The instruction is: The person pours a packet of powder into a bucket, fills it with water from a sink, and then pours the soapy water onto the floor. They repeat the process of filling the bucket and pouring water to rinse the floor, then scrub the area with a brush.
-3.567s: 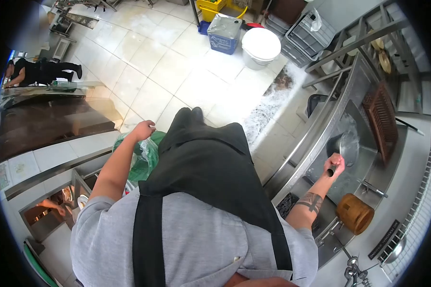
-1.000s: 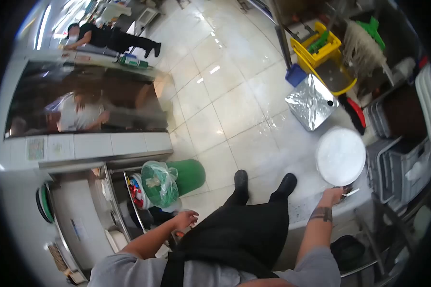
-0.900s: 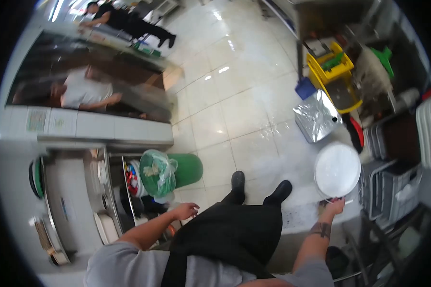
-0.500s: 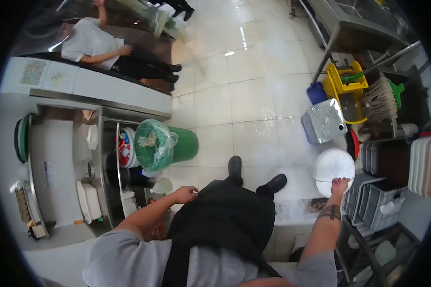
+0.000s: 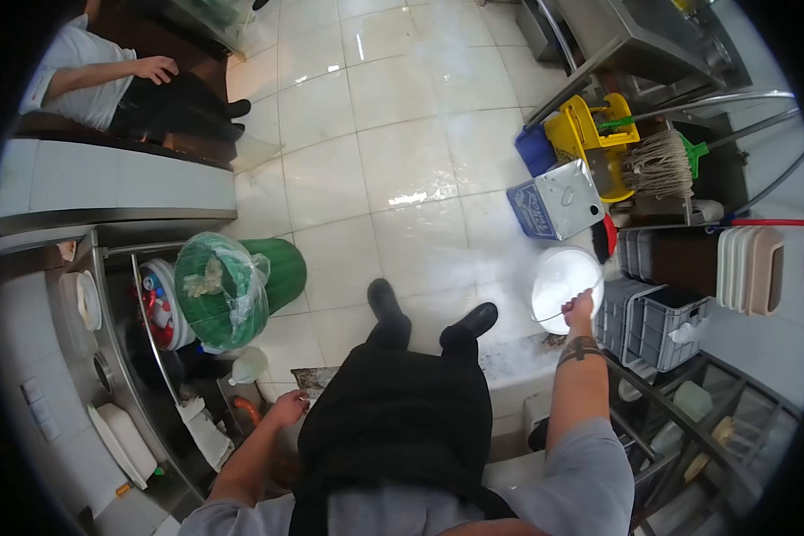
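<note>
A white bucket (image 5: pixel 566 284) stands on the tiled floor to the right, beside a square metal tin (image 5: pixel 558 198). My right hand (image 5: pixel 579 309) is closed around its thin wire handle, at the near right side of the rim. My left hand (image 5: pixel 289 408) hangs low at my left side, its fingers curled together. A small pale bit shows at those fingertips, too small to name. Closest to this hand are the black apron (image 5: pixel 393 411) and a translucent plastic jug (image 5: pixel 248 366).
A green bin (image 5: pixel 281 277) with a clear liner stands left. Along the right are a yellow mop bucket (image 5: pixel 576 129), a mop (image 5: pixel 659 165), grey crates (image 5: pixel 670 329) and a metal rack (image 5: pixel 688 438). The floor (image 5: pixel 411 237) looks wet. Another person (image 5: pixel 107 89) is behind the counter.
The view has swung, shifting the surroundings left and down. My right hand stays on the bucket's handle, which now shows clearly. My left hand has dropped lower beside me.
</note>
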The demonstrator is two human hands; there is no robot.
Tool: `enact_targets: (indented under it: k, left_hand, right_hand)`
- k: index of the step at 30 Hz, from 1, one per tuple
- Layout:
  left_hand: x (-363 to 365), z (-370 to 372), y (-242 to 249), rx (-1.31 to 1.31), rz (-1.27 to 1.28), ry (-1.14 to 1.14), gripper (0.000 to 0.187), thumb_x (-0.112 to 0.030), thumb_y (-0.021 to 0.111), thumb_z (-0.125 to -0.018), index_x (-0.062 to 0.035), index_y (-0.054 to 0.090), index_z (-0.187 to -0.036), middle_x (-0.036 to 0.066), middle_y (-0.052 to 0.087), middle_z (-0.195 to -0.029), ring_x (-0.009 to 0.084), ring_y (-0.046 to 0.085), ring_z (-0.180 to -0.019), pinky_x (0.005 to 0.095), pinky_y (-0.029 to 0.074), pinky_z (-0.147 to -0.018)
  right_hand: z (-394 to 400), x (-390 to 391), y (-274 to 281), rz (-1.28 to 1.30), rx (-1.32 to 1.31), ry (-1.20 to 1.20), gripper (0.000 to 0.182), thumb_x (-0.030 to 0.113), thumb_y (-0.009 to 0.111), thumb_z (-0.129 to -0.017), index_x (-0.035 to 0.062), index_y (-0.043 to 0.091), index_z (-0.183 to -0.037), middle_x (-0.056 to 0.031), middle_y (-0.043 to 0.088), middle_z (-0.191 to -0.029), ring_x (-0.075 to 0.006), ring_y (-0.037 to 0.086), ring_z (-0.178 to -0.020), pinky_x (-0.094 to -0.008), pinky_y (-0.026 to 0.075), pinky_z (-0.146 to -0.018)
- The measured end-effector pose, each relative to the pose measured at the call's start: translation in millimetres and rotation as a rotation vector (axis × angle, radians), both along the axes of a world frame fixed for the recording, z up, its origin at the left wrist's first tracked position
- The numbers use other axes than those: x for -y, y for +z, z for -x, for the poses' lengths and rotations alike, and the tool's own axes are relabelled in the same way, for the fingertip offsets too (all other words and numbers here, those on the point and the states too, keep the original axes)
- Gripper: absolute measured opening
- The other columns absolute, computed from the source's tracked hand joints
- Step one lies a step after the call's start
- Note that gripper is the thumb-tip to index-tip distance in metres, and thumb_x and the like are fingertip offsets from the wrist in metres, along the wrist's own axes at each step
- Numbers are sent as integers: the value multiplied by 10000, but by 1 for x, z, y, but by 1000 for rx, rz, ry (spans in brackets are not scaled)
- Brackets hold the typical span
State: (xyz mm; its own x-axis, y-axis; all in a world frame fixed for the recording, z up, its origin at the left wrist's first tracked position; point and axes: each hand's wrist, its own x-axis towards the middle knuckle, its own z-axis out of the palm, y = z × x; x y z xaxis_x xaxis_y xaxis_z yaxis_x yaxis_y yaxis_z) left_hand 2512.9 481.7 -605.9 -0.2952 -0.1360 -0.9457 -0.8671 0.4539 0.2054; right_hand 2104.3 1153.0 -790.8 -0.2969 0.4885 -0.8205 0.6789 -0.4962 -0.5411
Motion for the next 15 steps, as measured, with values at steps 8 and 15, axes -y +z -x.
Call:
enact_targets:
  k: [8, 15]
  left_hand:
    - [82, -20, -44, -85, -60, 302, 303, -183, 570, -918, 48, 612, -1110, 115, 691, -858, 185, 661, -717, 321, 530, -690]
    - [116, -48, -83, -185, -91, 534, 274, -151, 569, -911, 46, 615, -1096, 112, 685, -842, 174, 648, -698, 312, 520, -652]
  right_hand:
    - [-17, 168, -12, -55, 150, 408, 157, 234, 609, -904, 80, 579, -915, -21, 408, -573, -145, 381, -414, -313, 326, -373]
    - [-3, 312, 11, -7, 190, 542, 163, 211, 526, -909, 68, 563, -978, -20, 351, -513, -162, 351, -389, -363, 357, -386]
